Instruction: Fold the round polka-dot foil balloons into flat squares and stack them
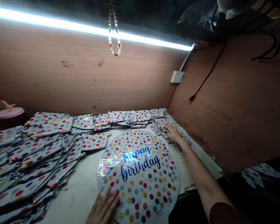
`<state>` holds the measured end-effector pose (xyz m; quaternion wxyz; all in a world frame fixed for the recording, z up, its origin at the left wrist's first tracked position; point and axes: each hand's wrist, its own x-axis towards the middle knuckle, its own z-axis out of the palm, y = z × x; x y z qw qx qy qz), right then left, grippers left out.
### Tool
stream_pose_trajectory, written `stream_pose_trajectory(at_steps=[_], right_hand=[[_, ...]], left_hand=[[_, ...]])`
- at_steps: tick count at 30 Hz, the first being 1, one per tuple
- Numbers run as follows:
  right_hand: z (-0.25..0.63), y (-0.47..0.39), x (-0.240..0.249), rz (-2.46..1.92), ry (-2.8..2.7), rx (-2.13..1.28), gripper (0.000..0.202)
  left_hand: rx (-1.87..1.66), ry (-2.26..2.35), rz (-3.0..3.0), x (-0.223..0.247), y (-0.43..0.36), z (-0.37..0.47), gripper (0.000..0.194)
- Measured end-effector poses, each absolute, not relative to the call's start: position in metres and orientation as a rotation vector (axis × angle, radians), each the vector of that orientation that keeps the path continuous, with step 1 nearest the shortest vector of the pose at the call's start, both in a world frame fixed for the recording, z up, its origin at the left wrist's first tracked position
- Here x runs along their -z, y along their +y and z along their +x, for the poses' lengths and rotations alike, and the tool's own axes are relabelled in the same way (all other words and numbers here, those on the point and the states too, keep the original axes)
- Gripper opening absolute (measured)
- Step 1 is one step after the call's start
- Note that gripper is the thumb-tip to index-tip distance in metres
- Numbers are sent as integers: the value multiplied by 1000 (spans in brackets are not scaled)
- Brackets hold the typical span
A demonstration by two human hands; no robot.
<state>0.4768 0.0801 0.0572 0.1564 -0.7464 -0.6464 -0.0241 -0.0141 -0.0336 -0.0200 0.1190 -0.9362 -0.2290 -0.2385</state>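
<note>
A flat, round foil balloon (pixel 142 189) with multicoloured dots and blue "happy birthday" lettering lies spread on the white tabletop. My left hand (pixel 105 207) rests on its lower left edge, fingers stretched out and slightly apart. Beyond the balloon's upper right side, my right hand (pixel 174 133) reaches out with extended fingers and touches a small pile of folded dotted balloons (pixel 162 123). Its palm side is hidden, and no grip on any of them shows.
Heaped folded balloons (pixel 37 158) cover the left side, and a row of more (pixel 116 116) runs along the back wall. A pink-lidded container (pixel 9 112) stands far left. Wooden panels (pixel 224 109) enclose the back and right. A bead string (pixel 114 34) hangs by the tube light (pixel 84 29).
</note>
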Motion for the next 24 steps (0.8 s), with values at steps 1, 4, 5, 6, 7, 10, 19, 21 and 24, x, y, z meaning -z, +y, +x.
stream_pose_trajectory(at_steps=[1,4,5,6,7,10,19,21,24], right_hand=[[470,72,-58,-2117,-1847,89,56],[434,26,-56,-1896,-1984,24,47],[419,4,-54,-1760,-2093,-77,43],[402,-20,-50,-1613,-2221,-232,38],[387,-46,-46,-1480,-2342,-414,34],[346,-113,-27,-1230,-2454,-731,62],[289,-138,-5,-1193,-1928,-991,25],[288,-128,-18,-1245,-1743,-1288,21],[288,-116,-32,-1349,-1358,-1620,19]], left_hand=[[680,-548,-2774,16,-37,-2,67],[679,-345,-2893,11,-50,36,43],[704,-344,-2939,11,-53,45,37],[738,-371,-2988,13,-54,50,35],[789,-408,-3034,14,-54,50,32],[905,-559,-3175,11,-49,28,28],[906,-1023,-3604,-15,-56,-35,29],[994,-1434,-3631,-13,-58,-31,22],[981,-2186,-3494,-16,-52,-25,10]])
